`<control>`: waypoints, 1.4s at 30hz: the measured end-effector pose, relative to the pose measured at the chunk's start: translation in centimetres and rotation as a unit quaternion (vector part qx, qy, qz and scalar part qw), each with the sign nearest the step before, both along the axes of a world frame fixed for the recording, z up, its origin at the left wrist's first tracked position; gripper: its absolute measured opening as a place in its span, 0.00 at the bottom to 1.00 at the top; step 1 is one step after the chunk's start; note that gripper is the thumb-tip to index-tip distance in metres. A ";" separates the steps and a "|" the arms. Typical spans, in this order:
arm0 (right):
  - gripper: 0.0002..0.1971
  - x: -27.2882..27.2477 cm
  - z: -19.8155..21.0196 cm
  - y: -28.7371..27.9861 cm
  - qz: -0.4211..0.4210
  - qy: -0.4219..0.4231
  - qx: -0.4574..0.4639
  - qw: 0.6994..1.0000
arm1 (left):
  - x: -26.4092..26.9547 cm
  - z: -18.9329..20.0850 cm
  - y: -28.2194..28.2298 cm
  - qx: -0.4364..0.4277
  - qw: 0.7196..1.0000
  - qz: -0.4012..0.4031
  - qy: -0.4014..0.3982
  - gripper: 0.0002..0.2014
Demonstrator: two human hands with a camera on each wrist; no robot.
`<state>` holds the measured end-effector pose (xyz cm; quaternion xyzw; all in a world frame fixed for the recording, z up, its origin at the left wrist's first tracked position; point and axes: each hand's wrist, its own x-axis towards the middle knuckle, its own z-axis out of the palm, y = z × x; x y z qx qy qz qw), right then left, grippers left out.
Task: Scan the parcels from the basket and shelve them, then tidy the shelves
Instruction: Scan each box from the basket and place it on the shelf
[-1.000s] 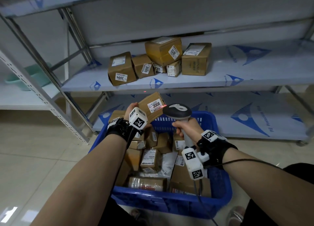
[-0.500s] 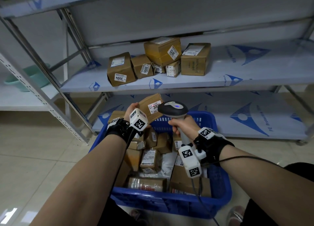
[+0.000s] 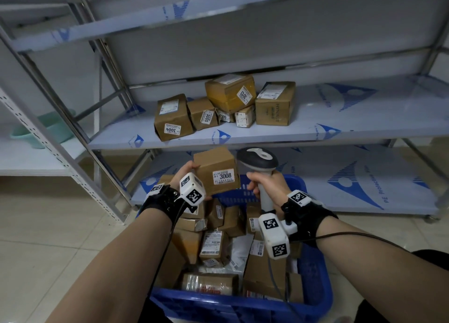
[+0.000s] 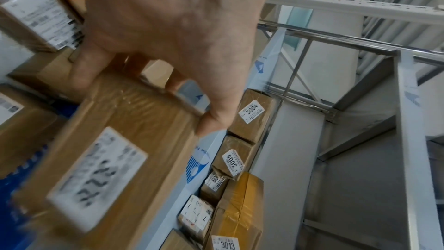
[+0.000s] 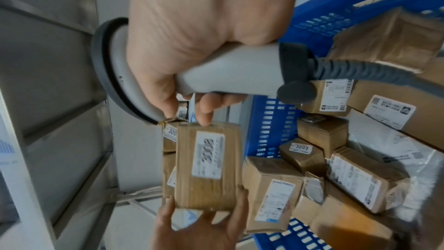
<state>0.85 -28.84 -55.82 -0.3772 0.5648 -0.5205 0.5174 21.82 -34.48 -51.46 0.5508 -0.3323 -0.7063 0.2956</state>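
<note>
Gripping a brown parcel marked 3008, the left hand holds it up above the far end of the blue basket, label toward the camera in the head view. The left wrist view shows the fingers curled over one edge of the box with the thumb pressed on the near face, so the carton sits clamped between them; its label there is blurred. Just beside the parcel on its right, the right hand wraps its fingers tightly around the grey handle of the barcode scanner, whose dark-rimmed head stands level with the top of the box, close to it but apart. A cable runs from the handle's base down toward the basket. More taped parcels are heaped in the basket, one labelled 3003. On the middle shelf behind, a cluster of cartons sits together, among them 3004, 3005 and the yellow-taped 3013.
</note>
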 end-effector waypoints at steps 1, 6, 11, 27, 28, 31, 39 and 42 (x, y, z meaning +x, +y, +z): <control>0.10 -0.4 0.5 -0.2 -0.015 -0.008 -0.006 1.000 | 0.4 0.4 -0.1 0.012 0.999 -0.039 0.005 0.12; 0.08 -2.1 3.5 -1.8 -0.073 -0.034 -0.030 0.996 | 2.3 3.3 -2.3 -0.054 0.998 0.002 0.022 0.20; 0.05 -2.9 6.8 -4.0 -0.081 -0.048 -0.058 0.994 | 1.3 6.7 -5.8 -0.146 0.984 0.086 0.060 0.12; 0.09 -3.7 10.1 -12.7 -0.088 -0.057 -0.087 0.991 | 0.3 8.7 -13.3 -0.206 0.962 0.171 0.057 0.14; 0.10 -3.7 10.1 -12.9 -0.087 -0.057 -0.088 0.991 | 0.9 8.5 -13.2 -0.205 0.962 0.172 0.047 0.15; 0.09 -3.2 10.2 -13.2 -0.066 -0.047 -0.090 0.993 | 2.5 8.0 -12.7 -0.202 0.964 0.170 0.017 0.16; 0.07 -2.4 15.1 -11.1 -0.053 -0.027 -0.158 0.986 | 3.2 12.6 -9.0 -0.219 0.971 0.096 0.016 0.16; 0.04 -2.8 18.7 -9.4 -0.071 -0.034 -0.200 0.977 | 3.5 16.0 -7.7 -0.252 0.964 0.078 0.029 0.19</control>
